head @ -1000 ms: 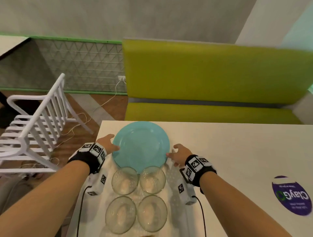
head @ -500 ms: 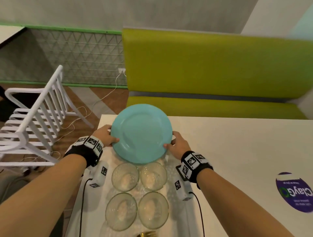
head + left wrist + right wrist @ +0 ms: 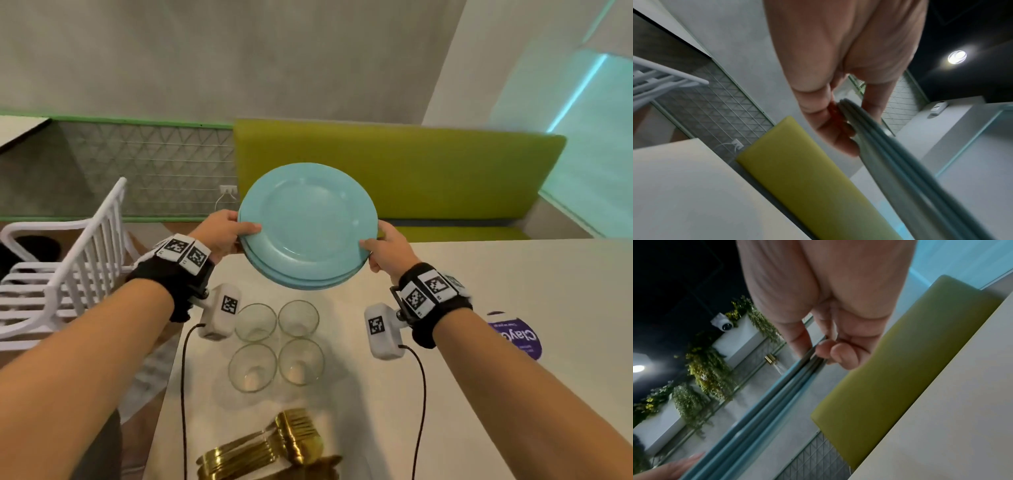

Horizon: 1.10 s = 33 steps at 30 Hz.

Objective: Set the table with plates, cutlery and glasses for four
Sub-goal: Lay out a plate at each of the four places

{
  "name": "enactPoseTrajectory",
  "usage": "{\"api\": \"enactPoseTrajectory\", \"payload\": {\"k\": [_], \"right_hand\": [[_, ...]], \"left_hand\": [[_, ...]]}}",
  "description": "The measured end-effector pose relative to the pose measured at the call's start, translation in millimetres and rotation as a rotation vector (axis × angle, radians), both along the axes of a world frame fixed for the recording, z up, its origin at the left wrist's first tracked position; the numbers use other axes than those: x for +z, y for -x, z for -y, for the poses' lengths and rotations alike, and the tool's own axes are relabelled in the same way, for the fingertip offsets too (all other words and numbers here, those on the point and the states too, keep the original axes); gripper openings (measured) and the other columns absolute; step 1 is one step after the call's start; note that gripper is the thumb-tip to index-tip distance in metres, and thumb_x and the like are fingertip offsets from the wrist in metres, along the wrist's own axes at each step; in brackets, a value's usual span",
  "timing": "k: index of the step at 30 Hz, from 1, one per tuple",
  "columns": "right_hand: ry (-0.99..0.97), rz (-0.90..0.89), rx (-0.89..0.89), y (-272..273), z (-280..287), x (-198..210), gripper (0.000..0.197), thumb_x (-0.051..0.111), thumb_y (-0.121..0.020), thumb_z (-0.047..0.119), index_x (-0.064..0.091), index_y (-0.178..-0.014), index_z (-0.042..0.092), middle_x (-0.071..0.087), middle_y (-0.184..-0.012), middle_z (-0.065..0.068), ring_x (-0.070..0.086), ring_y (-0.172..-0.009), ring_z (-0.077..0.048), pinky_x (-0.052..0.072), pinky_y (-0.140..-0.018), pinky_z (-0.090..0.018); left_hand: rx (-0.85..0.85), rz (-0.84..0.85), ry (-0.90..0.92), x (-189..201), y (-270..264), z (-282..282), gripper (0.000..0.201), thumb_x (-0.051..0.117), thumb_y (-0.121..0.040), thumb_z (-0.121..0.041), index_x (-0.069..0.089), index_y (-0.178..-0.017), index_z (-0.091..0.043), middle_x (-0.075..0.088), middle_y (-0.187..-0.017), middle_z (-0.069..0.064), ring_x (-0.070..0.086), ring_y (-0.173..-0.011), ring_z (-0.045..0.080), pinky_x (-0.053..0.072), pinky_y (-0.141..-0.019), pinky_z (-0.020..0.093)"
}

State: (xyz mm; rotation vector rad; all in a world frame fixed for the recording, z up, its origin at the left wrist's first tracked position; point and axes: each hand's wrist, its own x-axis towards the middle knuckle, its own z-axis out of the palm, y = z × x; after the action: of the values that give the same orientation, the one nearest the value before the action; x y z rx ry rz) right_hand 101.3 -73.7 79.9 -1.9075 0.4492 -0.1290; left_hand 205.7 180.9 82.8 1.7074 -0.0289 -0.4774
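A stack of light blue plates [image 3: 308, 226] hangs in the air above the far left part of the white table [image 3: 479, 308]. My left hand [image 3: 226, 233] grips the stack's left rim, thumb on top and fingers beneath. My right hand [image 3: 383, 250] grips the right rim the same way. In the left wrist view the plates' stacked edges [image 3: 890, 154] run between my thumb and fingers; the right wrist view shows those plate edges [image 3: 777, 402] too. Several empty glasses [image 3: 277, 346] stand on the table below the plates. A pile of gold cutlery [image 3: 274, 445] lies at the near edge.
A green bench [image 3: 394, 178] runs along the table's far side. A white slatted chair [image 3: 61, 267] stands left of the table. A purple round sticker [image 3: 513, 335] lies on the table's right part. Cables trail from both wrist cameras.
Both hands have lifted the plate stack off the table, up and away from me. The camera has tilted, bringing the gold cutlery into view.
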Motion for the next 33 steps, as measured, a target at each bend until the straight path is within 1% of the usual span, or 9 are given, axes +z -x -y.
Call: {"api": "enactPoseTrajectory", "payload": {"k": [3, 8, 13, 15, 18, 20, 22, 26, 33], "right_hand": [[-0.046, 0.0, -0.081, 51, -2, 14, 0.041, 0.045, -0.092, 0.002, 0.043, -0.133, 0.006, 0.051, -0.074, -0.006, 0.037, -0.047, -0.018, 0.032, -0.044, -0.026], [-0.184, 0.007, -0.218, 136, -1, 17, 0.032, 0.045, -0.092, 0.003, 0.047, -0.124, 0.001, 0.048, -0.072, -0.008, 0.038, -0.048, -0.018, 0.034, -0.044, -0.025], [-0.354, 0.064, -0.349, 206, 10, 18, 0.017, 0.041, -0.092, -0.002, 0.051, -0.081, 0.007, 0.042, -0.066, -0.007, 0.035, -0.05, -0.016, 0.031, -0.047, -0.024], [-0.447, 0.076, -0.406, 226, 19, 15, 0.021, 0.039, -0.093, -0.002, 0.047, -0.077, 0.009, 0.041, -0.066, -0.007, 0.035, -0.05, -0.017, 0.032, -0.048, -0.026], [-0.54, 0.076, -0.488, 247, 34, 10, 0.017, 0.036, -0.094, -0.001, 0.048, -0.084, 0.006, 0.044, -0.07, -0.01, 0.041, -0.054, -0.02, 0.043, -0.044, -0.026], [-0.613, 0.088, -0.551, 255, 45, 4, 0.02, 0.035, -0.094, -0.001, 0.05, -0.107, 0.0, 0.048, -0.076, -0.012, 0.046, -0.06, -0.023, 0.048, -0.038, -0.023], [-0.687, 0.117, -0.618, 261, 58, 0, 0.035, 0.034, -0.095, -0.003, 0.042, -0.129, -0.003, 0.051, -0.082, -0.013, 0.05, -0.066, -0.026, 0.049, -0.034, -0.023], [-0.68, 0.136, -0.703, 277, 83, -6, 0.036, 0.033, -0.095, -0.006, 0.038, -0.131, -0.004, 0.052, -0.086, -0.016, 0.05, -0.066, -0.028, 0.048, -0.03, -0.026], [-0.685, 0.153, -0.885, 300, 119, -33, 0.043, 0.032, -0.094, -0.01, 0.035, -0.136, -0.01, 0.048, -0.108, -0.025, 0.051, -0.063, -0.028, 0.048, -0.03, -0.028]], "left_hand": [[0.021, -0.021, 0.092, 8, 42, 9, 0.031, 0.055, -0.093, -0.011, 0.056, -0.119, 0.008, 0.071, -0.066, 0.004, 0.068, -0.052, 0.014, 0.057, -0.049, 0.022], [0.05, -0.136, 0.279, 3, 109, 37, 0.027, 0.057, -0.093, -0.024, 0.06, -0.113, -0.006, 0.073, -0.062, 0.0, 0.069, -0.054, 0.014, 0.058, -0.05, 0.024], [0.04, -0.227, 0.339, -6, 166, 65, 0.05, 0.049, -0.096, -0.038, 0.054, -0.129, -0.002, 0.068, -0.113, 0.013, 0.067, -0.088, 0.025, 0.056, -0.083, 0.04], [0.051, -0.243, 0.335, -8, 184, 76, 0.05, 0.049, -0.096, -0.037, 0.053, -0.129, 0.001, 0.067, -0.114, 0.015, 0.066, -0.088, 0.028, 0.053, -0.085, 0.043], [0.075, -0.253, 0.338, -11, 202, 93, 0.049, 0.05, -0.096, -0.032, 0.051, -0.128, 0.005, 0.065, -0.096, 0.013, 0.063, -0.076, 0.025, 0.052, -0.078, 0.042], [0.085, -0.258, 0.319, -16, 207, 104, 0.047, 0.05, -0.097, -0.03, 0.051, -0.127, 0.006, 0.064, -0.089, 0.012, 0.061, -0.071, 0.024, 0.052, -0.069, 0.038], [0.103, -0.263, 0.298, -19, 209, 113, 0.046, 0.049, -0.097, -0.028, 0.05, -0.127, 0.007, 0.064, -0.098, 0.016, 0.062, -0.076, 0.027, 0.051, -0.065, 0.037], [0.156, -0.263, 0.264, -28, 208, 127, 0.047, 0.046, -0.098, -0.028, 0.047, -0.132, 0.006, 0.059, -0.127, 0.021, 0.061, -0.101, 0.034, 0.05, -0.08, 0.043], [0.303, -0.23, 0.223, -36, 200, 132, 0.046, 0.043, -0.099, -0.028, 0.042, -0.136, -0.001, 0.055, -0.134, 0.016, 0.058, -0.117, 0.038, 0.049, -0.078, 0.043]]}}
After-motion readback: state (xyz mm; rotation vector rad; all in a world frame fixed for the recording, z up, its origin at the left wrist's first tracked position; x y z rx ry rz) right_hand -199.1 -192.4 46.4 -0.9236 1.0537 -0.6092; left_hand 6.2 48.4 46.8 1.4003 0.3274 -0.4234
